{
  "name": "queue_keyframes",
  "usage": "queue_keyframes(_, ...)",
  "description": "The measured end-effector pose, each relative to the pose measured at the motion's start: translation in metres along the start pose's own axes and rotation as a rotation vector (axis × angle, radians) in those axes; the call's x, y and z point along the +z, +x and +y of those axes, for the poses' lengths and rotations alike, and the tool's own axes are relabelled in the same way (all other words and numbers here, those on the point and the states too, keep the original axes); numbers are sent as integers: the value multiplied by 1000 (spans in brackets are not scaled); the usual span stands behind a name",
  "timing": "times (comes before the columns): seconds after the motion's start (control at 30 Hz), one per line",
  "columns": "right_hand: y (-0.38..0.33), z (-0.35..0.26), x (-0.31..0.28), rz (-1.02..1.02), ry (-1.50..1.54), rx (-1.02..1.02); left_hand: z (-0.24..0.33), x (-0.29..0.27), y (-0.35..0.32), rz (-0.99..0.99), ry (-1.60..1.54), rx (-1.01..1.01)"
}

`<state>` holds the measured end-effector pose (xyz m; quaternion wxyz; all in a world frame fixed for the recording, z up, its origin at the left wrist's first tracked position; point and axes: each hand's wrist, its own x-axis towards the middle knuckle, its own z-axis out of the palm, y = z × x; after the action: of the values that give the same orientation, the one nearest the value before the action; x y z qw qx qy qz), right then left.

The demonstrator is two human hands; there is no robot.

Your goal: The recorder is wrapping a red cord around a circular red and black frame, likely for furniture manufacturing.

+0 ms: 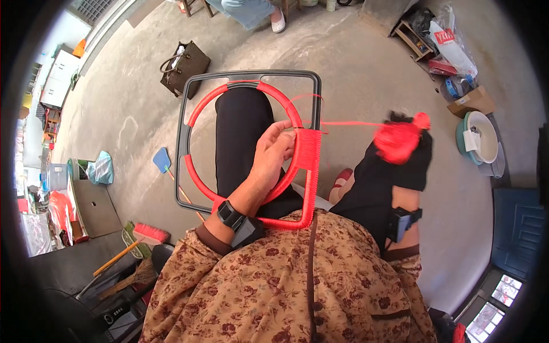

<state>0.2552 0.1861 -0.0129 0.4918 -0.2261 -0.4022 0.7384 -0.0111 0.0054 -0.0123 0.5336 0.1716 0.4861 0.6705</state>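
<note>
My left hand [271, 153] reaches through a dark rectangular frame [191, 76] with a round ring inside it. Its fingers are closed on the right side of the ring, beside a dense band of red wrapping [309, 151]. Red cord covers most of the ring and the lower right of the frame. A taut red strand [351, 123] runs from there to a blurred bundle of red cord [396, 142], held out at the right by my right hand [405, 119]. Black material covers that hand, and motion smears its fingers. The frame rests over my black-trousered left leg [243, 117].
A brown handbag [191, 66] stands on the concrete floor ahead. To the left lie a blue fly swatter [162, 159] and a red-bristled broom [151, 232]. Basins [481, 137] and a cardboard box [472, 102] are at the right. Another person's foot [278, 20] shows at the top.
</note>
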Motion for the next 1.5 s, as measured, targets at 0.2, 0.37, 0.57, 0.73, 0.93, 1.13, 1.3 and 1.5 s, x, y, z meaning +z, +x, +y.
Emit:
queue_keyframes(0.2, -10, -55, -75, -45, 286, -52, -3, 1, -8, 31, -58, 76)
queue_keyframes(0.37, 4, -44, -48, -50, -107, 129, -2, 3, -4, -18, -112, 69)
queue_keyframes(0.57, -17, 29, 66, -70, -559, 348, 0, 4, -6, 0, -108, 42)
queue_keyframes(0.73, -6, 61, 91, -298, -501, 657, -2, 4, -3, 1, -100, 19)
queue_keyframes(0.93, -4, 53, 69, -121, -304, 524, 0, 4, -3, 23, -91, 18)
queue_keyframes(1.13, -4, 49, 89, -52, 274, 532, -3, 11, -6, 30, -77, 0)
queue_keyframes(1.3, -8, 43, 120, -242, 37, 464, -11, 11, -3, 21, 16, -51)
queue_keyframes(1.5, -5, 26, 109, -37, -131, 443, -10, 9, 9, -35, -108, -52)
